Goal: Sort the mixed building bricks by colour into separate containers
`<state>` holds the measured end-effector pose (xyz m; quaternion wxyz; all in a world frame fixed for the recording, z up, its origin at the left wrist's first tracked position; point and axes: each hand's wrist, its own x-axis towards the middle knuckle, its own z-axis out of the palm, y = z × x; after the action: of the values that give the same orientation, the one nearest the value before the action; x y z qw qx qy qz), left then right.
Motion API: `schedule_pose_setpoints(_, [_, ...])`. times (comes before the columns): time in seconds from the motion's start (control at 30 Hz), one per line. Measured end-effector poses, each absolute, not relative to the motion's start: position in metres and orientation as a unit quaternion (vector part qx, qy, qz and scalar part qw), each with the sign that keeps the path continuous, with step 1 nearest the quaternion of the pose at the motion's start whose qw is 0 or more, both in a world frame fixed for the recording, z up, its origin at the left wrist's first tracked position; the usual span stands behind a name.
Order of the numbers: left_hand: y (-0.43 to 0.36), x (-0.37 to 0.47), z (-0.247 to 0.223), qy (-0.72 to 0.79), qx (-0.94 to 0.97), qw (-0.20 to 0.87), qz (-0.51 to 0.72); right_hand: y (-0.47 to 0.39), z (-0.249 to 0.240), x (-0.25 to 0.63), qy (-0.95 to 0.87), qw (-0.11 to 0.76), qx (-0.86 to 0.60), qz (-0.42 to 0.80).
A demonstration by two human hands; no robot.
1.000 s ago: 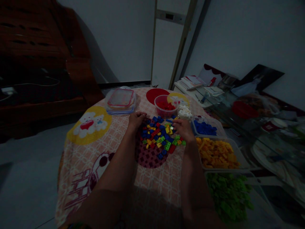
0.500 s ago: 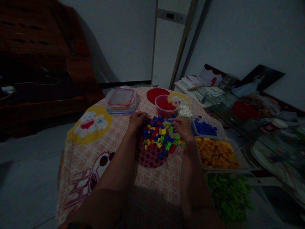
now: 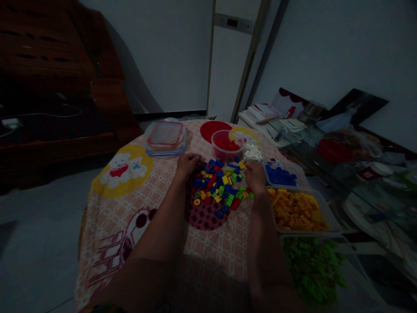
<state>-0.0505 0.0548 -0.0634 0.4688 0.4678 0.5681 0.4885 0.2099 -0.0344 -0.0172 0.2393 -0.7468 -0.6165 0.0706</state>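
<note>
A mixed pile of toy building bricks (image 3: pixel 224 190) in red, blue, yellow and green lies on the tablecloth between my hands. My left hand (image 3: pixel 188 165) rests at the pile's far left edge, its fingers pressed together; whatever they may hold is hidden. On the other side, my right hand (image 3: pixel 256 177) is at the pile's right edge with its fingers curled. Just left of its fingertips lies a small yellow brick (image 3: pixel 241 165); I cannot make out whether they touch it. A yellow ring-shaped piece (image 3: pixel 197 202) lies at the near left of the pile.
Behind the pile stands a round tub (image 3: pixel 221 154) of red bricks beside white bricks (image 3: pixel 252 153). Along the right are boxes of blue bricks (image 3: pixel 280 174), yellow bricks (image 3: pixel 296 211) and green bricks (image 3: pixel 314 269). Stacked lids (image 3: pixel 165 134) lie back left. A cluttered glass table (image 3: pixel 312 161) adjoins on the right.
My right hand has drawn back slightly to the right, uncovering bricks at the pile's far right. Some yellow bricks have shifted. My left hand stays in place.
</note>
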Motion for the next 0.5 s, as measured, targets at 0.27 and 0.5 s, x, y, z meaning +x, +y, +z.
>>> schedule_pose_setpoints(0.27, [0.055,-0.051,-0.067,0.562,0.463,0.474,0.495,-0.03,-0.021,0.205,-0.618,0.331,-0.688,0.189])
schedule_pose_setpoints(0.5, [0.056,-0.051,-0.066,0.561,0.467,0.47,0.496,-0.033,-0.018,0.22,-0.595,0.321,-0.724,0.136])
